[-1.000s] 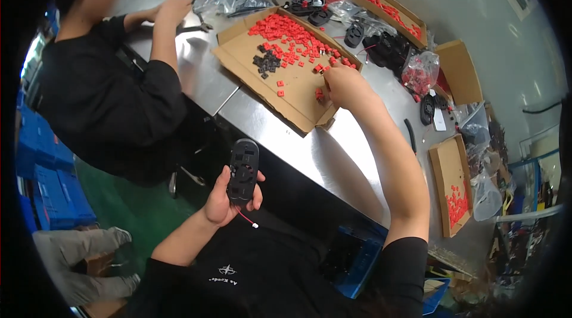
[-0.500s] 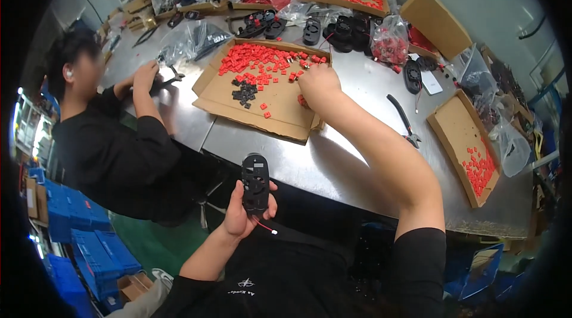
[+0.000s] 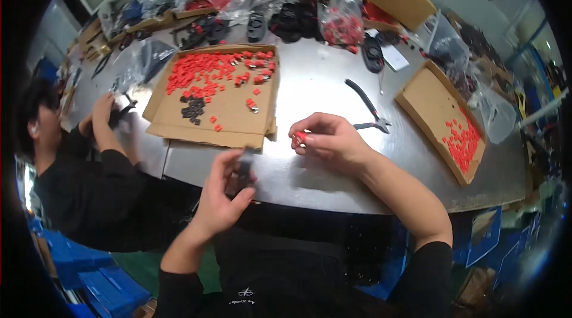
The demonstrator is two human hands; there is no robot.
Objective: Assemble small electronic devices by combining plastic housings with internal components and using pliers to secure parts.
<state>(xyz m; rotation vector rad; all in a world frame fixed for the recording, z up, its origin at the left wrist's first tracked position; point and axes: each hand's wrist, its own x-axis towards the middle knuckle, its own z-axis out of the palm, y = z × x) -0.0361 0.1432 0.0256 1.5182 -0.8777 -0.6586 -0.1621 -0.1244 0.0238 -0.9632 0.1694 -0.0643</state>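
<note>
My left hand [image 3: 217,202] grips a dark plastic housing [image 3: 244,169] near the table's front edge. The housing is turned nearly edge-on and smeared by motion. To its right, above the metal table, the fingertips of my right hand [image 3: 330,142] pinch a small red plastic part [image 3: 300,138], partly hidden by the fingers. Beyond both hands lies a shallow cardboard tray [image 3: 235,124]. In it are many red pieces [image 3: 193,73], a cluster of black pieces [image 3: 192,109] and, toward its right side, red pieces with metal bits [image 3: 256,63].
Black-handled pliers [image 3: 364,96] lie beyond my right hand. A second cardboard tray [image 3: 424,92] with red pieces stands at the right. Black housings [image 3: 373,54], plastic bags [image 3: 341,26] and boxes line the back. A co-worker's hand [image 3: 102,109] works at the left.
My right hand has come out of the tray toward me with a red part. My left hand has risen toward the table edge, turning the housing. The view has shifted rightward.
</note>
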